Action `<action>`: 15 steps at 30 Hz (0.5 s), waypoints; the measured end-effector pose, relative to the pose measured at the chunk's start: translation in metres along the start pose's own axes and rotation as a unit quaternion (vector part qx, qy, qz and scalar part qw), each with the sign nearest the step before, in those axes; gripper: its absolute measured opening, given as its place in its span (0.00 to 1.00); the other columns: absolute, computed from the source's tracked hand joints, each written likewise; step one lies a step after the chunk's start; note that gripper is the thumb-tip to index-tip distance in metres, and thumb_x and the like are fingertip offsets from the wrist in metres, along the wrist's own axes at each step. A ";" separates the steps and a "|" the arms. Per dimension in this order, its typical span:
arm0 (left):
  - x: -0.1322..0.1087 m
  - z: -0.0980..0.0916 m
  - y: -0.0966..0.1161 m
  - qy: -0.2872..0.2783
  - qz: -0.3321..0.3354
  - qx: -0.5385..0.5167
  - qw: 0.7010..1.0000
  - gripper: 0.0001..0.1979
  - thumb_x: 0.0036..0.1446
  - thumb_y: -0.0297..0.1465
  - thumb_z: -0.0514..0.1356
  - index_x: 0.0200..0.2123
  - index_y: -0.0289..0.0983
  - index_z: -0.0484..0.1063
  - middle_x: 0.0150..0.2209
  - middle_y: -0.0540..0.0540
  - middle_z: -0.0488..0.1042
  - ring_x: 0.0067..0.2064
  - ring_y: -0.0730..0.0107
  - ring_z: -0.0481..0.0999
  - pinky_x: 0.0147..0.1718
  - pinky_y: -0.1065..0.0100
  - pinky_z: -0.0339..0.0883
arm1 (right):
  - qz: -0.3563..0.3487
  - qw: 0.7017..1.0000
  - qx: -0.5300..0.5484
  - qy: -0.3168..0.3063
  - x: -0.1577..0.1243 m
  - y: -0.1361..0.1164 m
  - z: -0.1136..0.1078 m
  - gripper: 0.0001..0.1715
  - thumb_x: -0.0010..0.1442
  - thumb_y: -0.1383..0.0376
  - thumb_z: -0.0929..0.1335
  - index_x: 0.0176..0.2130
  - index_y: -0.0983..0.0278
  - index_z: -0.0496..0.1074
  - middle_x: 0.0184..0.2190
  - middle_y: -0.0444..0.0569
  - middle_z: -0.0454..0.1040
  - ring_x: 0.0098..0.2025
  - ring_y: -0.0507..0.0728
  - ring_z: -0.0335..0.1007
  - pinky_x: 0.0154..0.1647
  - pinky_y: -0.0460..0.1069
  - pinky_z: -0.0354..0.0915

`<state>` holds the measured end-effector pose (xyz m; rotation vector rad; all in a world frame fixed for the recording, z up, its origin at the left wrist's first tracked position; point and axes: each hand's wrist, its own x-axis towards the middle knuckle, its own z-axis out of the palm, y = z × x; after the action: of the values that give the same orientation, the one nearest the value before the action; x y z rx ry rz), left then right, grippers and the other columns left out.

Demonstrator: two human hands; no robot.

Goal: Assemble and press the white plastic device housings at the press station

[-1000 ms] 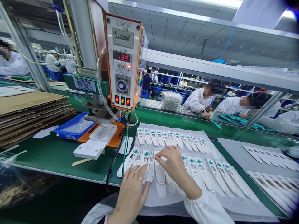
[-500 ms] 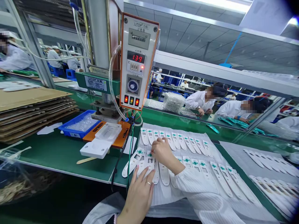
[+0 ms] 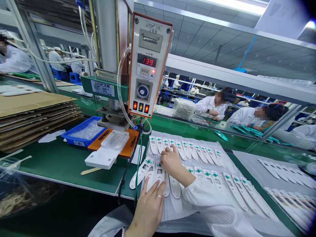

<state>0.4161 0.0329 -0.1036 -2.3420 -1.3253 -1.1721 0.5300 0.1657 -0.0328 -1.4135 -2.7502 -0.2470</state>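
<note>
Two rows of white plastic shells with green buttons (image 3: 197,151) lie on a white ribbed sheet (image 3: 177,207) on the green bench. My left hand (image 3: 150,205) rests flat, fingers stretched, on the leftmost shells of the near row (image 3: 150,168). My right hand (image 3: 171,161) is just beyond it, between the two rows, with its fingers curled down on the shells; whether they grip one is hidden. A white sleeve covers my right forearm.
A press with an orange control box (image 3: 148,65) reading 139 stands at the back left, over an orange fixture with a white block (image 3: 108,148). A blue tray (image 3: 81,131) and stacked cardboard (image 3: 32,115) lie left. More shells (image 3: 286,184) lie right. Other people work beyond.
My right hand has moved left and away from me, from the middle of the near row to its left end. The left hand stays flat on the leftmost shells. The view has turned left.
</note>
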 end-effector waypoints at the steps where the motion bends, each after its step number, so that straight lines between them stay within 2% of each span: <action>1: 0.000 0.000 0.000 0.000 0.002 0.001 1.000 0.21 0.59 0.21 0.51 0.55 0.36 0.65 0.47 0.48 0.80 0.50 0.64 0.78 0.63 0.53 0.52 | -0.002 1.000 0.001 -0.001 0.000 -0.001 -0.001 0.15 0.58 0.73 0.63 0.32 0.65 0.79 0.35 0.53 0.78 0.46 0.60 0.64 0.60 0.62 0.43; 7: 0.002 -0.001 -0.001 0.001 0.018 0.016 1.000 0.20 0.60 0.21 0.50 0.54 0.34 0.66 0.47 0.49 0.80 0.50 0.66 0.77 0.66 0.56 0.44 | 0.032 0.999 0.037 -0.007 0.001 0.004 -0.007 0.13 0.60 0.67 0.64 0.34 0.63 0.79 0.38 0.51 0.78 0.48 0.60 0.64 0.60 0.59 0.44; 12: 0.000 0.002 -0.003 -0.002 0.026 0.031 0.999 0.19 0.61 0.21 0.50 0.54 0.35 0.66 0.47 0.50 0.80 0.51 0.67 0.77 0.67 0.57 0.42 | 0.069 0.993 0.084 -0.047 0.005 0.012 -0.006 0.14 0.62 0.59 0.66 0.35 0.61 0.79 0.39 0.50 0.78 0.49 0.60 0.65 0.53 0.56 0.51; 15: 0.000 0.003 -0.004 -0.005 0.030 0.040 0.999 0.20 0.61 0.21 0.49 0.55 0.34 0.66 0.47 0.50 0.80 0.51 0.67 0.77 0.67 0.57 0.37 | 0.074 0.989 0.110 -0.069 0.008 0.016 -0.004 0.12 0.61 0.57 0.67 0.36 0.59 0.80 0.39 0.48 0.78 0.49 0.59 0.65 0.50 0.54 0.53</action>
<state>0.4145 0.0371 -0.1065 -2.3181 -1.2718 -1.0712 0.5384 0.1802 -0.0260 -1.6178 -2.6544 0.1616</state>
